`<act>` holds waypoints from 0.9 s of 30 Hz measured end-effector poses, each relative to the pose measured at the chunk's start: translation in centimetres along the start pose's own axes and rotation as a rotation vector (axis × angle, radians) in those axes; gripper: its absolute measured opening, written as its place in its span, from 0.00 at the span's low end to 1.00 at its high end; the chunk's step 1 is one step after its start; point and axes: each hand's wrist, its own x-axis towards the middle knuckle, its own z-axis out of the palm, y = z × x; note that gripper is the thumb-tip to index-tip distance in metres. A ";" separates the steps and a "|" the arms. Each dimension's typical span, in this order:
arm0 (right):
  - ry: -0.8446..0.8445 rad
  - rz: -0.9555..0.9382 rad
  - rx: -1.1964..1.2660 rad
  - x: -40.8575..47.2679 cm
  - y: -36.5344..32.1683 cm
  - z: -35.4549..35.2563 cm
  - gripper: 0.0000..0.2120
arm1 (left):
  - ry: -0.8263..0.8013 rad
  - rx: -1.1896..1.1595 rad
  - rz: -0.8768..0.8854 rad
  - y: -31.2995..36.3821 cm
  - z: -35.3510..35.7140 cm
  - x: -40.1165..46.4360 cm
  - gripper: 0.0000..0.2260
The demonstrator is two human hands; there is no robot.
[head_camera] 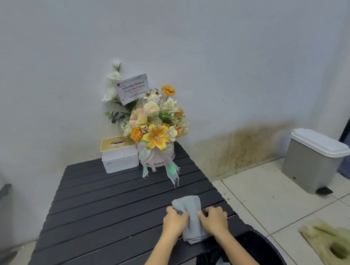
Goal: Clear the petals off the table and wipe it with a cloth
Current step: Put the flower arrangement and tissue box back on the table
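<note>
Grey folded cloth (191, 218) between both hands, long axis pointing away.
Left hand (174, 220) and right hand (214, 218) pinch its edges on the black slatted bench (113, 209).

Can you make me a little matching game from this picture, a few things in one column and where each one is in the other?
Things:
1. grey cloth
2. flower arrangement
3. pedal bin
4. tissue box

Places:
A. on the tiled floor by the wall
B. under both hands at the table's near edge
C. far end of the table, left of the flowers
D. far end of the table, against the wall

Pairs: 1-B, 2-D, 3-A, 4-C
</note>
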 end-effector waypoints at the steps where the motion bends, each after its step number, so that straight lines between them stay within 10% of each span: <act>1: -0.033 -0.014 -0.044 0.0 -0.1 0.3 0.22 | -0.002 -0.008 -0.021 0.0 0.4 0.1 0.13; 11: -0.276 -0.049 0.670 0.3 -0.3 -1.5 0.10 | -0.136 -0.287 -0.053 0.0 0.2 1.0 0.06; 18: 0.042 -0.214 0.488 1.1 -2.1 -2.2 0.08 | -0.042 -0.327 0.039 0.1 1.5 1.7 0.14; 22: 0.181 -0.279 -0.063 -0.2 -0.9 0.2 0.24 | 0.224 0.406 0.270 -1.4 2.6 1.5 0.22; 25: 0.049 -0.361 -0.191 -0.2 0.5 2.3 0.54 | 0.086 0.884 0.391 -1.9 2.8 1.2 0.27; 27: -0.013 -0.308 -0.224 0.5 0.4 2.2 0.55 | -0.040 0.979 0.360 -2.1 2.3 1.6 0.26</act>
